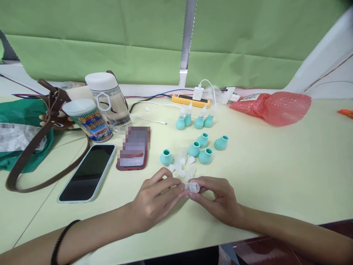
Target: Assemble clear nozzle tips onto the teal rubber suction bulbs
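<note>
Fingers (176, 189) of the left hand (154, 201) and the right hand (217, 200) met at their tips and pinched a small clear plastic cap (192, 187) between them. They held it just above the tabletop (275, 173), near its front edge. Both hands were closed on that one piece, each from its own side. A black band (62, 239) circled the left wrist.

Just beyond the hands lay a loose heap of clear plastic nozzles (182, 165). Around it sat five teal rubber bulbs (205, 156) with open necks, one of them off to the left. Farther back, four assembled bulbs (198, 119) with nozzles fitted stood upright in a row. Behind them lay a yellow power strip (187, 100) with a white charger (198, 92) plugged in.

To the left lay a dark-screened phone (88, 173) in a pale case and a second phone (134, 152) in a red case, its screen blurred. Behind them stood a cup (89, 121) with a colourful printed label, the writing too small to read, and a clear water bottle (109, 99). A red plastic bag (275, 105) carried a white label (250, 97), also illegible.
</note>
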Available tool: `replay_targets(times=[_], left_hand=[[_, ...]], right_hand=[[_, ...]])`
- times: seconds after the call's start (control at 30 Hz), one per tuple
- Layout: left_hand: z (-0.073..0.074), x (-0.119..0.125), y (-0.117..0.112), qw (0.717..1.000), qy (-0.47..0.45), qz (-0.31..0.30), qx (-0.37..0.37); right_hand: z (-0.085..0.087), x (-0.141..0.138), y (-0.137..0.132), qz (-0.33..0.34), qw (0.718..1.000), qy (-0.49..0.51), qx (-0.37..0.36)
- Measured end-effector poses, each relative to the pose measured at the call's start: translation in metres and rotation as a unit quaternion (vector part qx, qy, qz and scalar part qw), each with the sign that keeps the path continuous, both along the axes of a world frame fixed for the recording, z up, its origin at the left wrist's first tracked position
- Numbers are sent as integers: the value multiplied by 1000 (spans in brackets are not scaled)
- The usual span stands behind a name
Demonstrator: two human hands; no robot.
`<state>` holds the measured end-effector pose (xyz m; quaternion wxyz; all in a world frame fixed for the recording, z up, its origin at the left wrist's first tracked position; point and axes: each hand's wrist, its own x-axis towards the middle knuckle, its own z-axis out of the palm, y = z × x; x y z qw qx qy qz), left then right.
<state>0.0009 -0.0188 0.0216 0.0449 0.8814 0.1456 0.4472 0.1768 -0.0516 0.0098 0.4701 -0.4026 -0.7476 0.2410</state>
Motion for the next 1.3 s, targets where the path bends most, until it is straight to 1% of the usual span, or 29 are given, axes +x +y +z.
replay_targets(times=[0.07,0.17,0.23,0.3,0.4,0.5,0.6,0.63,0.7,0.83,0.97,1.03,1.1,1.13,1.2,1.3], left_hand=[[4,-1,3,998,-3,-32,-57],[11,-3,8,987,24,-72,-143],[16,-5,10,981,57,-81,-166],[21,-6,10,978,102,-80,-166],[25,-7,8,975,170,-64,-125],[27,-10,3,969,241,-41,-25],[26,-12,0,955,288,-39,67],[26,-12,0,953,290,-41,81],[24,-11,1,956,277,-42,86],[22,-9,3,968,238,-40,64],[22,-5,4,977,200,-32,59],[21,-3,4,981,175,-24,80],[18,-2,4,984,148,-15,102],[17,-1,4,986,135,-12,100],[14,-1,3,992,107,-17,58],[15,-2,3,994,75,-29,-76]], right_hand=[[1,2,1,-1,1000,1,10],[3,6,4,28,999,-22,1],[5,8,6,53,997,-47,-15],[8,10,7,74,995,-66,-25],[11,10,7,98,992,-75,-28],[11,9,6,110,991,-72,-21],[11,8,5,115,991,-62,-13],[11,8,5,115,992,-59,-13],[12,7,4,112,992,-52,-17],[14,6,3,95,993,-44,-50],[10,5,2,84,992,-22,-86],[7,5,2,78,990,8,-118],[4,5,2,82,981,38,-172],[3,5,2,87,975,51,-200],[1,5,2,93,964,67,-240],[2,7,3,89,963,68,-247]])
